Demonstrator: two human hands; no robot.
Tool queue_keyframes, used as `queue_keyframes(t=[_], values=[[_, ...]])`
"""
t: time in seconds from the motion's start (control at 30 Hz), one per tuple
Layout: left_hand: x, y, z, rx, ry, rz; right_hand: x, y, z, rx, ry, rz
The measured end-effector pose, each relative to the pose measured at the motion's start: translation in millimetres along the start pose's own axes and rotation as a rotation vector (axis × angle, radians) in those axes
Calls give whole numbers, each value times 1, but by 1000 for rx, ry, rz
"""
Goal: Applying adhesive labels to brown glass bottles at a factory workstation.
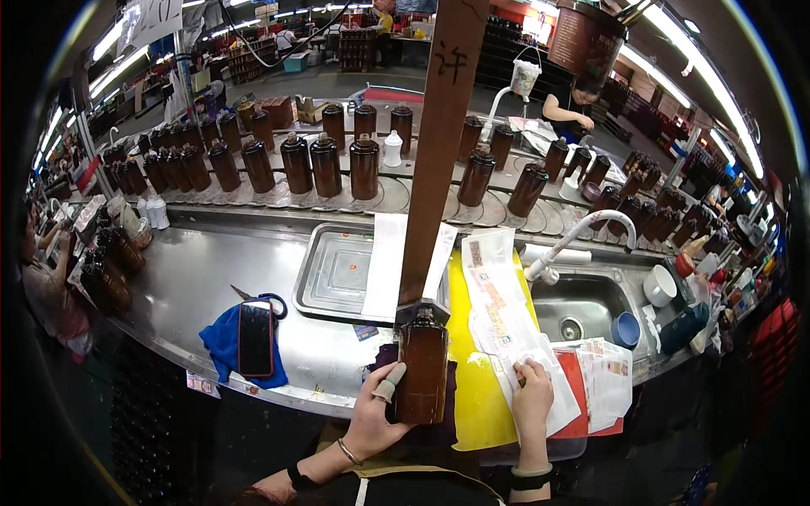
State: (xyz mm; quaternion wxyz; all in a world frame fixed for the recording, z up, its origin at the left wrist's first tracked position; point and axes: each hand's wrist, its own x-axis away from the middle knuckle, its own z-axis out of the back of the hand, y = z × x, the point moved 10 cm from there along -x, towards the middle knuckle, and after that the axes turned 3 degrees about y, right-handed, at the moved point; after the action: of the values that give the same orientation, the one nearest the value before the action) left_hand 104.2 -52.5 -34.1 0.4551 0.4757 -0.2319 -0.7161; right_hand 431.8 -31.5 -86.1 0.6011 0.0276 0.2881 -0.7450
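Observation:
My left hand [377, 411] is wrapped round the side of a dark brown glossy bottle [422, 371], with a pale finger cover on one finger. The bottle stands upright or slightly tilted in front of a brown post, over a dark purple cloth [381, 357]. My right hand [532, 395] lies over white printed sheets [504, 325], its fingers curled and pressed together. Anything pinched between those fingertips is too small to make out. Under the sheets are a yellow mat [472, 405] and a red sheet [570, 379].
A brown post [434, 152] rises right ahead of me. Left are a metal tray [333, 270], scissors [278, 305] and a phone [256, 339] on a blue cloth [221, 339]. Right is a sink [582, 295] with a tap [591, 221]. Brown bottles [325, 167] line a conveyor [278, 198]; a person [569, 110] works beyond.

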Motion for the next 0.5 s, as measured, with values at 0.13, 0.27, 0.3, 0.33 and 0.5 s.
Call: queue_keyframes(t=[0.13,0.27,0.3,0.33,0.5], values=[[0,-5,3,-1,4,21,-3,-16,3,-30,-30,-10],[-6,14,1,17,17,2,-7,-10,20,-38,-34,-45],[-17,11,-10,27,-19,-2,-9,3,15,-5,-48,-73],[-25,3,-8,-12,-5,23,-12,9,7,-51,-76,-102],[-11,-5,-7,27,29,115,-26,-2,-9,-16,-186,-72]])
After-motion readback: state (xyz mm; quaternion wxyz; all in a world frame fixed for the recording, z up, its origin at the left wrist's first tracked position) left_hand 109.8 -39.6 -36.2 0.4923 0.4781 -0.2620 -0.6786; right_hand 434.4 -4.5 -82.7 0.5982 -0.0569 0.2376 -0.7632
